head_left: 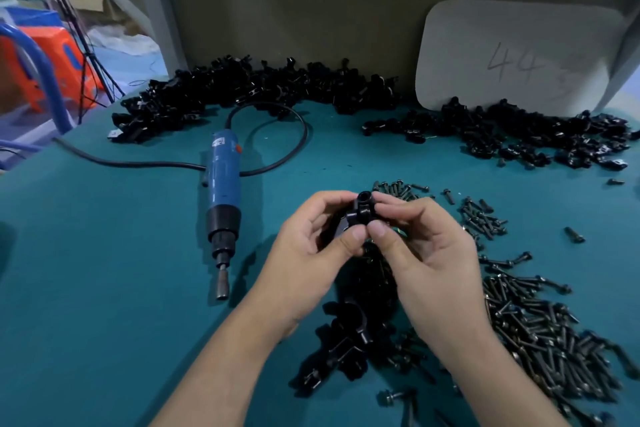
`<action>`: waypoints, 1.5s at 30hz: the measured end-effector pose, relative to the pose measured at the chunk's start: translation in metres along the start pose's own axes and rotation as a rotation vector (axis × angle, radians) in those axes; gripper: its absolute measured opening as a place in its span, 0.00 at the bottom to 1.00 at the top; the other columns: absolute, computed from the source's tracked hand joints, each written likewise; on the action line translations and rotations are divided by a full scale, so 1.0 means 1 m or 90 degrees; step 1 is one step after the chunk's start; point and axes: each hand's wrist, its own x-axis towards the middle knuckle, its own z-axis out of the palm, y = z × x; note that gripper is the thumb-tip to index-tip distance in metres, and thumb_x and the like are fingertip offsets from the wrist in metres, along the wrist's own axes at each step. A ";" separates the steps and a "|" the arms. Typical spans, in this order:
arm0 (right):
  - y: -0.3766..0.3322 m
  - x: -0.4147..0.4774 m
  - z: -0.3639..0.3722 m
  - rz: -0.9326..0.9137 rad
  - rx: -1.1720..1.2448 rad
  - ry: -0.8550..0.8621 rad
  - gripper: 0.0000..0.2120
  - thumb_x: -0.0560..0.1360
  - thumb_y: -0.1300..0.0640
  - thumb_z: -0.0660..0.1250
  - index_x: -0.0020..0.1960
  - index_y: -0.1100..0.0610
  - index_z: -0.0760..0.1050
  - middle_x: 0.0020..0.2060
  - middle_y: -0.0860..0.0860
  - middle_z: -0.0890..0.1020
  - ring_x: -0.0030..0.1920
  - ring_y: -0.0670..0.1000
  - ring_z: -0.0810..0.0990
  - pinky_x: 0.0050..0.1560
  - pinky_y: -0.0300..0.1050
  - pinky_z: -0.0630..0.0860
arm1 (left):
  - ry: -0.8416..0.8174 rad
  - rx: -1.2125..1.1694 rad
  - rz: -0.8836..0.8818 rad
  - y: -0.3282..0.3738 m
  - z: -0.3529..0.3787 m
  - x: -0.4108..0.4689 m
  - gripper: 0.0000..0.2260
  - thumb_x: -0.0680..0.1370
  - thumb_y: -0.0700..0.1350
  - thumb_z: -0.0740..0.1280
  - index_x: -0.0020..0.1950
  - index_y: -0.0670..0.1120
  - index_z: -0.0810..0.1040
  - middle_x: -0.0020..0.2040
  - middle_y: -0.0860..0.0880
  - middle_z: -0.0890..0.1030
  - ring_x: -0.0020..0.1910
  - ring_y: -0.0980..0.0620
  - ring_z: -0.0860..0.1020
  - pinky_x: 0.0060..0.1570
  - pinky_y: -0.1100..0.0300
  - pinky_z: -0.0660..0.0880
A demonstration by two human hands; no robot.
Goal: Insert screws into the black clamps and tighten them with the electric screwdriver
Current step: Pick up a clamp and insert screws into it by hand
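Teal mat (104, 288) over the whole bench, dull grey-brown backboard at 12 o'clock.

Both hands meet at frame centre. The left hand (311, 253) and right hand (426, 253) each pinch one black clamp (360, 213) between thumb and forefinger, thumbs nearly touching at its lower edge. Remaining fingers are loosely curled. The clamp's round bore faces up. Fingers cover its sides, so I can't tell if a screw is seated or if the right fingertips hold one.

Directly under the wrists, at 6 o'clock, is the near clamp heap (349, 340), partly hidden by both forearms.

From 3 to 5 o'clock lies the screw pile (530, 322), black and loose on the mat, running off the bottom-right edge. A few washer-head screws are cut off at the bottom edge.

At 9 o'clock from the hands, well apart, the electric screwdriver (223, 191) lies flat, blue body, bit pointing toward 6. Its body label is too blurred to read. Its cord (138, 163) loops behind it and exits the frame at 9.

At 11 to 12 o'clock is the far-left clamp heap (242, 87) against the backboard, and at 2 o'clock the far-right clamp heap (519, 135).

The white card (519, 55) at 1 o'clock leans on the backboard, pencilled "44", with the following marks smudged and its bottom edge hidden by clamps.

At 10 o'clock, off-bench: an orange plastic item (55, 62) and a blue tube (45, 73), both cropped and out of focus.
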 end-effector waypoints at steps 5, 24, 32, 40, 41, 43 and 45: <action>-0.002 0.004 -0.013 -0.007 -0.011 -0.031 0.16 0.73 0.67 0.76 0.55 0.49 0.82 0.52 0.43 0.86 0.57 0.43 0.83 0.54 0.37 0.80 | -0.046 -0.059 0.007 0.003 0.001 -0.001 0.14 0.78 0.43 0.72 0.64 0.48 0.80 0.58 0.50 0.86 0.57 0.55 0.82 0.55 0.62 0.79; 0.007 0.007 -0.020 0.018 0.053 -0.121 0.15 0.77 0.70 0.70 0.56 0.52 0.82 0.54 0.47 0.86 0.59 0.48 0.83 0.62 0.42 0.78 | 0.037 0.033 0.061 0.006 0.004 -0.003 0.14 0.72 0.41 0.77 0.56 0.53 0.84 0.56 0.55 0.87 0.58 0.56 0.84 0.61 0.61 0.78; 0.007 0.008 -0.021 0.027 0.049 -0.127 0.17 0.77 0.70 0.70 0.56 0.49 0.82 0.53 0.46 0.86 0.59 0.46 0.83 0.60 0.37 0.77 | 0.031 0.042 0.071 0.009 0.004 -0.004 0.16 0.70 0.45 0.78 0.57 0.52 0.85 0.55 0.55 0.87 0.58 0.56 0.84 0.58 0.66 0.77; 0.004 0.007 -0.022 0.035 0.032 -0.137 0.16 0.77 0.70 0.70 0.56 0.51 0.82 0.54 0.46 0.86 0.59 0.45 0.83 0.60 0.36 0.77 | 0.041 0.064 0.071 0.006 0.004 -0.003 0.15 0.69 0.46 0.79 0.55 0.51 0.85 0.53 0.55 0.88 0.56 0.58 0.84 0.58 0.67 0.77; 0.004 0.007 -0.021 0.038 0.028 -0.135 0.17 0.77 0.70 0.70 0.56 0.50 0.82 0.53 0.45 0.86 0.59 0.45 0.82 0.60 0.36 0.77 | 0.041 0.068 0.066 0.006 0.005 -0.004 0.15 0.69 0.46 0.79 0.55 0.50 0.85 0.53 0.55 0.88 0.56 0.58 0.84 0.56 0.68 0.77; 0.003 0.007 -0.021 0.035 0.016 -0.134 0.17 0.77 0.71 0.70 0.55 0.50 0.82 0.52 0.44 0.85 0.58 0.43 0.82 0.58 0.35 0.77 | 0.040 0.080 0.057 0.004 0.005 -0.003 0.14 0.70 0.46 0.78 0.54 0.50 0.84 0.52 0.54 0.88 0.56 0.57 0.84 0.54 0.65 0.79; 0.002 0.007 -0.020 0.029 0.006 -0.139 0.17 0.77 0.71 0.70 0.55 0.50 0.81 0.51 0.43 0.85 0.57 0.42 0.82 0.57 0.33 0.77 | 0.042 0.101 0.057 0.004 0.004 -0.004 0.13 0.72 0.47 0.79 0.54 0.51 0.84 0.52 0.54 0.87 0.56 0.55 0.84 0.57 0.58 0.80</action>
